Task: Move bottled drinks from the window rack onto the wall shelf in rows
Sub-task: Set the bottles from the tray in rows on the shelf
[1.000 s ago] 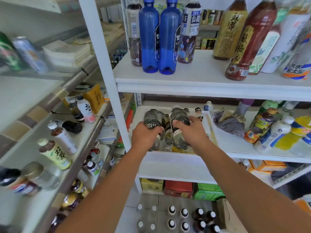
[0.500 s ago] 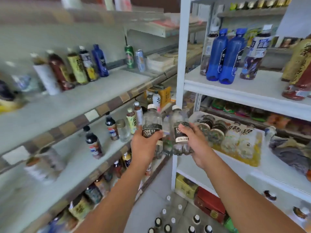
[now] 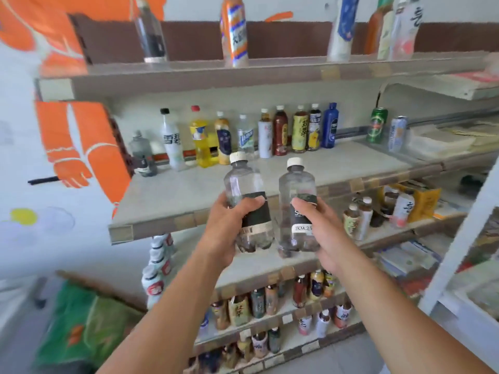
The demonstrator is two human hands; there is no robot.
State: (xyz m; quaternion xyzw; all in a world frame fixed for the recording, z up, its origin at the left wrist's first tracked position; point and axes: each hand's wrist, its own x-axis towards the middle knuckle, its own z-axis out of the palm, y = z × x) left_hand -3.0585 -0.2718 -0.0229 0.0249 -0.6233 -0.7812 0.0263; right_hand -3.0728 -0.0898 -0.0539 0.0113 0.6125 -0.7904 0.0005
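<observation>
Left hand (image 3: 229, 228): fingers and thumb curled round the black label band of one clear soda bottle (image 3: 244, 184), white cap up, leaning slightly left. Right hand (image 3: 321, 233): thumb laid across the label front and fingers wrapped behind a second clear soda bottle (image 3: 297, 190), same make, near upright. Two hands, two bottles, one apiece. Both are held in the air before the front edge of the wall shelf (image 3: 175, 195), resting on nothing. The pair stand just beside each other; whether their bases touch I cannot tell. Along the back of that shelf is a row of upright bottles (image 3: 280, 130): nine counted, from the white one at the left to the blue one at the right. Left of the row stands a squat clear bottle (image 3: 140, 147), too blurred to read. Right of the row are two cans: a green can (image 3: 378, 125) and a pale blue can (image 3: 397, 133), near each other but apart. The boards above and below the shelf carry more bottles, too smeared to count. A white rack post (image 3: 459, 238) stands at the shelf's right end.
</observation>
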